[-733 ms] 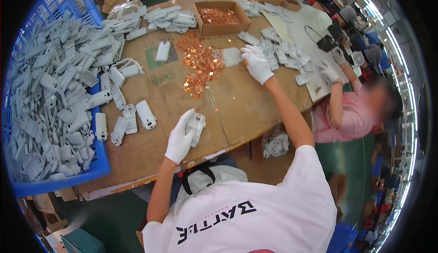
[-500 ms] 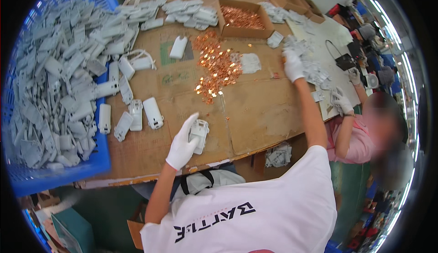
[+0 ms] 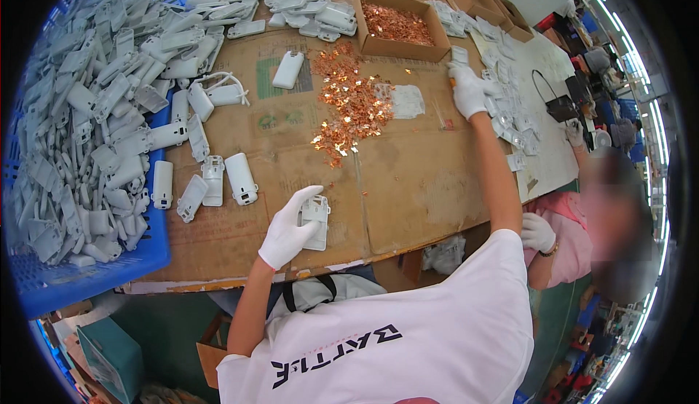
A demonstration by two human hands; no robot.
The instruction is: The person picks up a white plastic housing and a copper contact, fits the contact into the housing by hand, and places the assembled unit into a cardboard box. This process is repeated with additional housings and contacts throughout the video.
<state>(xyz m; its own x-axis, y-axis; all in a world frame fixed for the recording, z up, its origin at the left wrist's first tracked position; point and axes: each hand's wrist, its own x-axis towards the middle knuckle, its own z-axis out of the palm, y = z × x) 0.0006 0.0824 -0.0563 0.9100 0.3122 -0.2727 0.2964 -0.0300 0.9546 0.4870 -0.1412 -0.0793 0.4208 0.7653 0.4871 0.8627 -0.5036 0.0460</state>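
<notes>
My left hand [image 3: 290, 231], in a white glove, rests near the table's front edge. Its thumb and fingers are round a light grey plastic housing [image 3: 316, 223], which lies with its hollow side up. My right arm is stretched far forward. The white-gloved right hand [image 3: 472, 94] is at the left side of a pile of small pale plastic parts [image 3: 515, 124]. A small orange bit shows at this hand's edge; its fingers are bent and what they hold is unclear. Between the hands and farther back lies a heap of shiny copper pieces [image 3: 349, 109].
A blue crate [image 3: 156, 247] heaped with grey housings stands at the left. Several loose housings [image 3: 240, 178] lie beside it. At the back are a cardboard box [image 3: 404, 49] of copper pieces and another housing pile [image 3: 317, 14]. A co-worker's gloved hand [image 3: 537, 233] is at the right.
My right hand has shifted slightly, its fingers now pointing towards the pale parts. The left hand stays on the housing. The co-worker's nearer hand has drawn back from the table towards their body.
</notes>
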